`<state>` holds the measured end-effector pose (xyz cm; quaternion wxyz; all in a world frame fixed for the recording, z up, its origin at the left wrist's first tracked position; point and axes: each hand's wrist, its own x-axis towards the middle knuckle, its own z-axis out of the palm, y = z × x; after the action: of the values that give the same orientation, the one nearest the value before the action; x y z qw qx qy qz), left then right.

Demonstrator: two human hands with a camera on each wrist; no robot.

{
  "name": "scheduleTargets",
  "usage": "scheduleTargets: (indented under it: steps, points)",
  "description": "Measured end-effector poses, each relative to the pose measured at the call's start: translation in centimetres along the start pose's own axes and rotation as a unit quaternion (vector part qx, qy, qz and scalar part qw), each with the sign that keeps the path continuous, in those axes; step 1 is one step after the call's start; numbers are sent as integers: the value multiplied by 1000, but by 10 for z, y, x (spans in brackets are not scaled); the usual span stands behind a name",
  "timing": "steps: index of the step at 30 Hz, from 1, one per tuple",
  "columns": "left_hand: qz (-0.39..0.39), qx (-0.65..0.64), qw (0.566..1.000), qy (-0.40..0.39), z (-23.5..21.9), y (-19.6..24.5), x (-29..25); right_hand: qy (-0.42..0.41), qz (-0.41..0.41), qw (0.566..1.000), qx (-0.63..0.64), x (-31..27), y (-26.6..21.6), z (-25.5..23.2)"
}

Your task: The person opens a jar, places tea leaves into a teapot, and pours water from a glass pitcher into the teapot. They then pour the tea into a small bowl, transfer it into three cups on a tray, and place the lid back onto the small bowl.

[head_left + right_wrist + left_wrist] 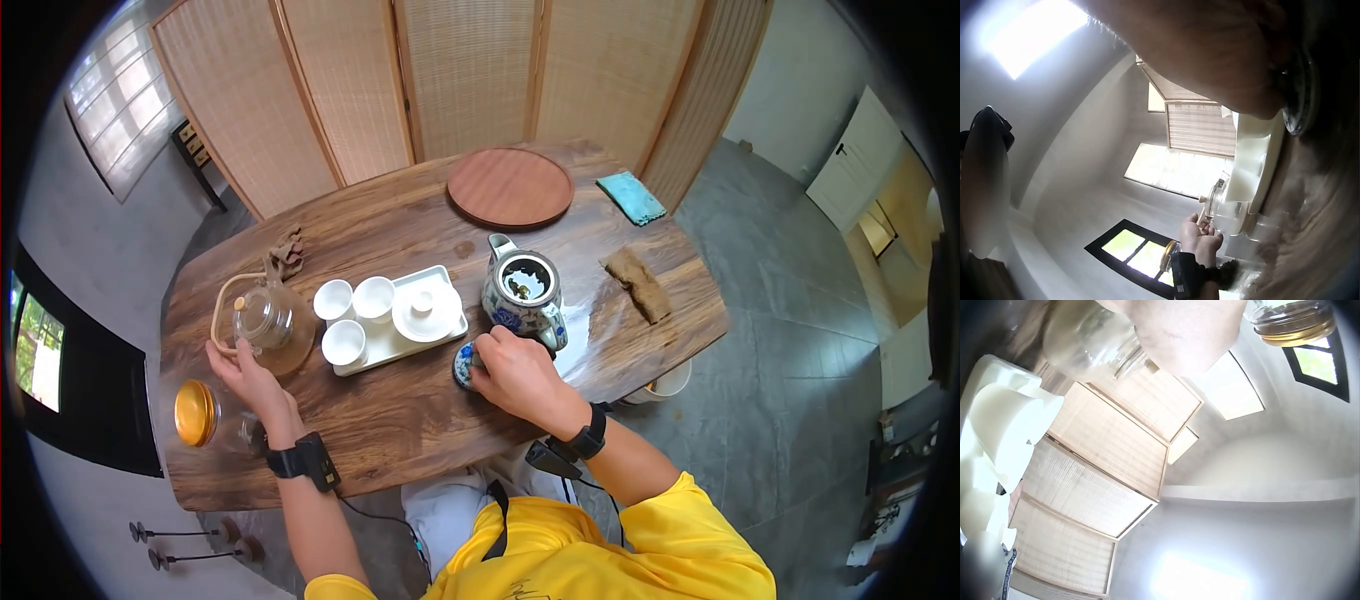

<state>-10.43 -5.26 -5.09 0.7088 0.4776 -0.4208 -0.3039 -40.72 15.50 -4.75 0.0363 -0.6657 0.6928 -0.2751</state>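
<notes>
My right hand (522, 376) grips a blue-and-white teapot lid (464, 366) low over the table, just in front of the porcelain teapot (503, 318). That teapot stands uncovered, with wet leaves showing inside its mouth. At the left, the fingers and thumb of my left hand (255, 385) are at the looped handle (219, 310) of a glass teapot (284, 325), pinching its near end. The glass teapot rests on the table with its own lid on. In the right wrist view the left hand (1202, 240) shows beside the glass teapot.
Between the teapots, a white tray (400, 359) bears several white cups (345, 343) and a lidded bowl (427, 314). A gold-lidded jar (195, 413) lies near left. Behind are a round wooden tray (510, 187), a teal cloth (631, 198) and a brown cloth (638, 284).
</notes>
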Motion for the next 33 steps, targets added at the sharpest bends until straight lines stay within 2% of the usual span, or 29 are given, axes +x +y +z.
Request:
scheduleTargets:
  steps: [6, 11, 14, 15, 17, 21, 24, 28, 33]
  points:
    - [-32, -79, 996, -14, -11, -9, -9, 34, -21, 999, 23, -1, -3, 1]
    - [-74, -84, 994, 1, -12, 15, -29, 67, -28, 995, 74, -1, -16, -19]
    - [-71, -77, 994, 13, -11, 40, -59, 108, -35, 989, 91, 9, -14, -46]
    - [-47, -80, 996, 1, -14, 40, -71, 125, -37, 987, 89, 14, -11, -58]
    - [2, -88, 996, -25, -23, 39, -95, 137, 9, 987, 80, 26, -4, -80]
    - [3, -56, 992, -111, -22, 36, -140, 151, 71, 985, 47, 47, 24, -99]
    - [-47, -31, 985, -164, -30, 22, -147, 153, 73, 985, 34, 57, 41, -99]
    - [34, 30, 977, -206, -49, 21, -163, 133, 53, 990, 7, 63, 50, -98]
    - [26, 27, 978, -204, -63, 28, -178, 104, 46, 993, -37, 66, 46, -93]
